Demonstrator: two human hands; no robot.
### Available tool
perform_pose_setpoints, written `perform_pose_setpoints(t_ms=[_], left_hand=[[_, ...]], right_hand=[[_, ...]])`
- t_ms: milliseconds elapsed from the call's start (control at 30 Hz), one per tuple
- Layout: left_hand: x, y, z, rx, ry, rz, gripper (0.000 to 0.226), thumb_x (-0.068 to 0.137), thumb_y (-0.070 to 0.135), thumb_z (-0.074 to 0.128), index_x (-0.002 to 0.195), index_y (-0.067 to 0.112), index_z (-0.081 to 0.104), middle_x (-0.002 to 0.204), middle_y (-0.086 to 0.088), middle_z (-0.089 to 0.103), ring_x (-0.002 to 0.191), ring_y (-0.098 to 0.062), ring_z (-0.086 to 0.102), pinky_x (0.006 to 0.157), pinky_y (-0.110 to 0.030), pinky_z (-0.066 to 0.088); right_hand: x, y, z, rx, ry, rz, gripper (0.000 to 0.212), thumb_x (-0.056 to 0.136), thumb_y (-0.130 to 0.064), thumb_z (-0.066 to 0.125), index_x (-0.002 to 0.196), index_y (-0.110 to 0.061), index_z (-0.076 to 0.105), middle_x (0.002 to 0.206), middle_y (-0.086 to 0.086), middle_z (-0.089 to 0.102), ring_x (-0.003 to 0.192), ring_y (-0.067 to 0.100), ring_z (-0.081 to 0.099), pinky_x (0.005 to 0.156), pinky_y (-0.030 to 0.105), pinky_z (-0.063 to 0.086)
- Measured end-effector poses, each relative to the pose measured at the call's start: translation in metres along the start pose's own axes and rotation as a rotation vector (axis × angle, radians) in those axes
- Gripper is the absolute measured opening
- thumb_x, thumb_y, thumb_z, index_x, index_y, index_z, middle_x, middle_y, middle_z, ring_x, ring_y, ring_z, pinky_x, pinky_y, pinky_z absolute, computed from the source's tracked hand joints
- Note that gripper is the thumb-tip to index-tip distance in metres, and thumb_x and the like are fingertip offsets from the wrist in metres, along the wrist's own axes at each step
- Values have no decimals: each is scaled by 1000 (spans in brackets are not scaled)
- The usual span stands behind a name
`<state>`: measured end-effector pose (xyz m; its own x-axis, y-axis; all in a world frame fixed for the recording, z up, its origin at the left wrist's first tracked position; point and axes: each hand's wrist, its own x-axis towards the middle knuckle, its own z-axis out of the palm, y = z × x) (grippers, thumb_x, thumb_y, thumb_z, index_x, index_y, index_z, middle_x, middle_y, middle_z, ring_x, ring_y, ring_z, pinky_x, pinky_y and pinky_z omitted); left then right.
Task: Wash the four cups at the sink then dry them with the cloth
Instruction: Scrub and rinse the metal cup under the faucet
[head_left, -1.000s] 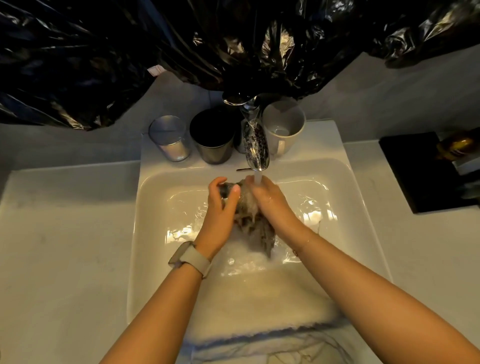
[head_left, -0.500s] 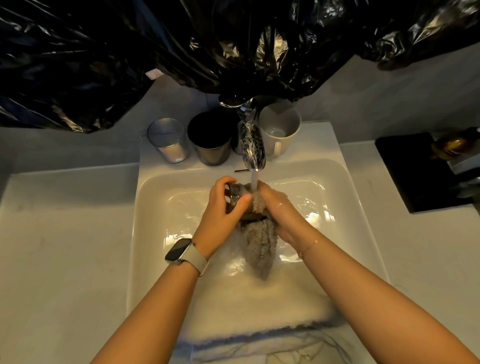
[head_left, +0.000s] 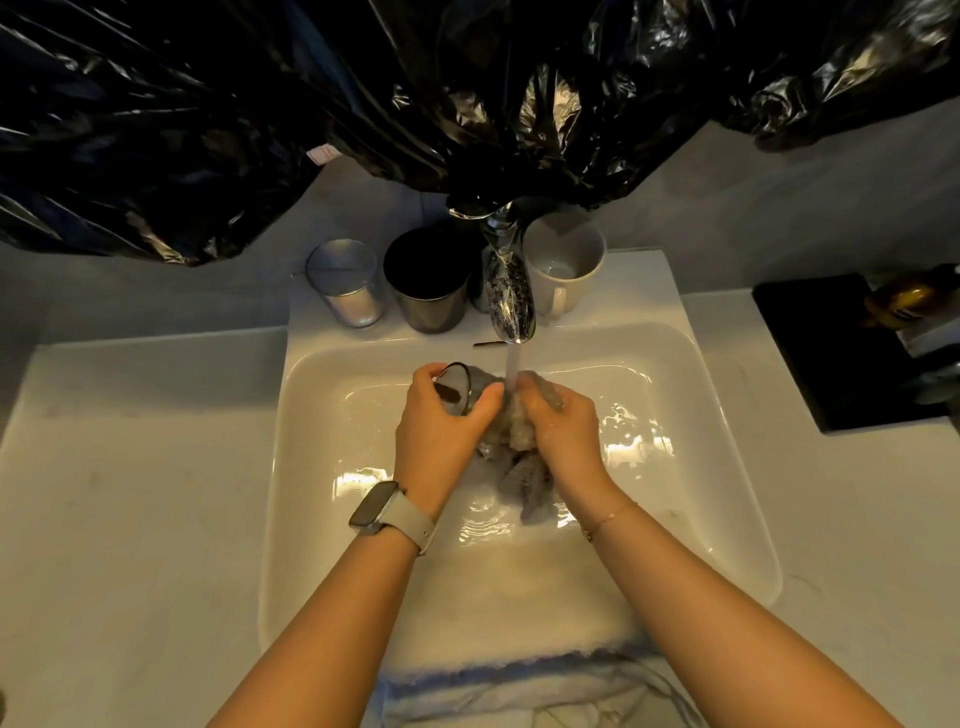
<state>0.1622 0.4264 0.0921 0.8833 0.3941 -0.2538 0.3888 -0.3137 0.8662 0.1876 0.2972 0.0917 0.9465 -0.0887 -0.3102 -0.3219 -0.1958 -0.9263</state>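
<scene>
Over the white sink (head_left: 727, 467) my left hand (head_left: 441, 431) grips a small dark glass cup (head_left: 460, 392) lying on its side, mouth toward the left. My right hand (head_left: 566, 431) holds a wet grey cloth (head_left: 524, 467) bunched against the cup's base, under the running water from the chrome tap (head_left: 511, 296). On the ledge behind the basin stand a clear glass (head_left: 345, 283), a dark metal cup (head_left: 428, 283) and a white mug (head_left: 563, 267).
A white towel (head_left: 519, 686) lies over the sink's near edge. Black plastic sheeting (head_left: 363, 93) hangs over the wall behind the tap. A black tray (head_left: 831, 353) with small items sits on the counter at the right. Pale counter (head_left: 130, 493) flanks the basin.
My left hand has turned the cup so its mouth now shows at the left. The cloth has shifted from over the cup to its right side, under the stream.
</scene>
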Motion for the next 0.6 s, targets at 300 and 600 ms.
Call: perform_pose_setpoints(t_ms=[300,600], left_hand=[[-3,13,13,-138,-120,185,82,55,58,85,124,38,45,127,6,55,117,-7,54,96,-21,47],[-4,19,26,-369,-273,91,68,70,11,87,127,24,51,122,5,63,110,-3,62,89,-19,52]], right_hand=[[-5,9,-24,580,-24,406,23,90,-21,67,105,-3,69,94,20,74,87,32,72,75,43,60],[-4,25,-33,653,-101,482,45,84,-31,70,119,-3,65,112,25,68,106,39,66,98,54,49]])
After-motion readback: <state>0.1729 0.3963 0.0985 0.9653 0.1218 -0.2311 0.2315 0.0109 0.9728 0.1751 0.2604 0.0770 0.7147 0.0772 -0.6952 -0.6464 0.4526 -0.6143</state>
